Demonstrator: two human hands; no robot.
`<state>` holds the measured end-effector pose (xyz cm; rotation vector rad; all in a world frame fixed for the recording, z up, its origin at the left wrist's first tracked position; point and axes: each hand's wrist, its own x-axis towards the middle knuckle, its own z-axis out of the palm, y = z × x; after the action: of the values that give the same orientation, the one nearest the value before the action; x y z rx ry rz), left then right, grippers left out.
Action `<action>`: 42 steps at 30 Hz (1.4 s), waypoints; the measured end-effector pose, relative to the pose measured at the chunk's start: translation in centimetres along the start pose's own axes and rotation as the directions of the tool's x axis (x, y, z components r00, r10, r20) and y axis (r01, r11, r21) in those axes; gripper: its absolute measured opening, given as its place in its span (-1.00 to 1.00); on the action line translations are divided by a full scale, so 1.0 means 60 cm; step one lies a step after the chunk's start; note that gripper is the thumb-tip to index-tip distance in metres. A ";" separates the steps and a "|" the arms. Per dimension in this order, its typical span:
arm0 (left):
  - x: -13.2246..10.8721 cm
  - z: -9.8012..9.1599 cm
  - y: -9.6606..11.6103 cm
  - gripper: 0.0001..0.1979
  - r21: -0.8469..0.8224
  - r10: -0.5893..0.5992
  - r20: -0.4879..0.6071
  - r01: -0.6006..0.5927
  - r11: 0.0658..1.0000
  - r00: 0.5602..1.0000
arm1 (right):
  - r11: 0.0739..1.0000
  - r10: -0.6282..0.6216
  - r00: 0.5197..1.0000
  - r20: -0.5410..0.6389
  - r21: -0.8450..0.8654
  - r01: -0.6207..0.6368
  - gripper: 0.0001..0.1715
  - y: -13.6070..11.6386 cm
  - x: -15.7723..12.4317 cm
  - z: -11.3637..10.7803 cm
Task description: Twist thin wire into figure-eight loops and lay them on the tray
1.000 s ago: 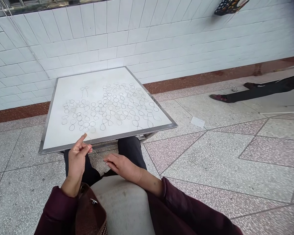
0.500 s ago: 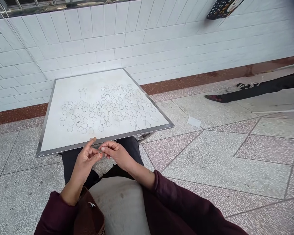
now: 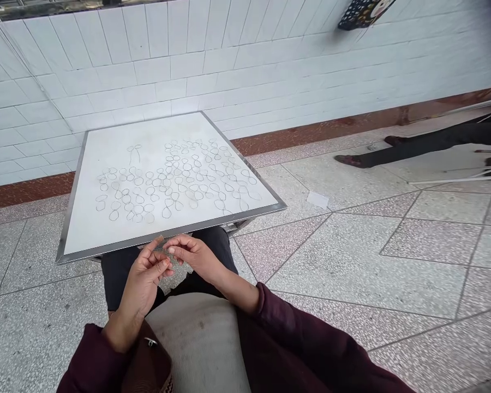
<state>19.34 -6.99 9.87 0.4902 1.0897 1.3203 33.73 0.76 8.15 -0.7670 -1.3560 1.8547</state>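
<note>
Above my lap, just off the table's near edge, my left hand (image 3: 147, 273) and my right hand (image 3: 190, 255) meet fingertip to fingertip. Both are closed in a pinch on what looks like a thin wire (image 3: 167, 251); the fingers hide most of its shape. The index finger of my left hand points up toward the table rim. Beyond the hands stands a white table (image 3: 106, 240) with a metal edge. Several thin dark wire loops (image 3: 172, 204), many twisted into figure-eights, lie spread over its top. One piece with two long tails (image 3: 135, 155) lies apart near the back left.
The table stands close to a white tiled wall (image 3: 118, 87). On the speckled floor to the right lies a white paper (image 3: 318, 200). Another person's dark-trousered legs (image 3: 393, 153) stretch in from the right. A patterned bag (image 3: 362, 13) hangs on the wall.
My left hand's fingers have curled in a little closer to the right hand, which stays nearly in place. The view has shifted slightly. At right, the other person's legs have moved.
</note>
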 end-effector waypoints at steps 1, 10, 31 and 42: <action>0.000 -0.002 0.000 -0.42 -0.005 -0.009 -0.004 0.009 1.000 1.000 | 1.000 0.009 1.000 0.020 0.011 -0.009 -0.73 -0.001 0.001 -0.001; 0.000 -0.005 -0.003 -0.52 0.055 -0.074 0.037 0.072 0.996 0.997 | 0.992 0.030 0.987 0.157 0.117 -0.049 -0.77 0.003 0.008 -0.004; 0.003 -0.002 -0.020 -0.42 0.083 0.081 0.003 -0.081 0.993 0.997 | 0.969 0.081 0.997 -0.013 0.236 -0.076 -0.67 0.013 0.002 0.012; -0.003 0.000 -0.026 -0.36 0.573 0.292 -0.003 -0.238 0.784 0.956 | 0.996 0.026 0.996 -0.088 0.086 -0.018 -0.72 0.028 0.001 0.018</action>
<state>20.19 -7.51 8.63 1.0717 1.5449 1.2510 32.50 -0.10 6.80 -0.8141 -1.2092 1.8600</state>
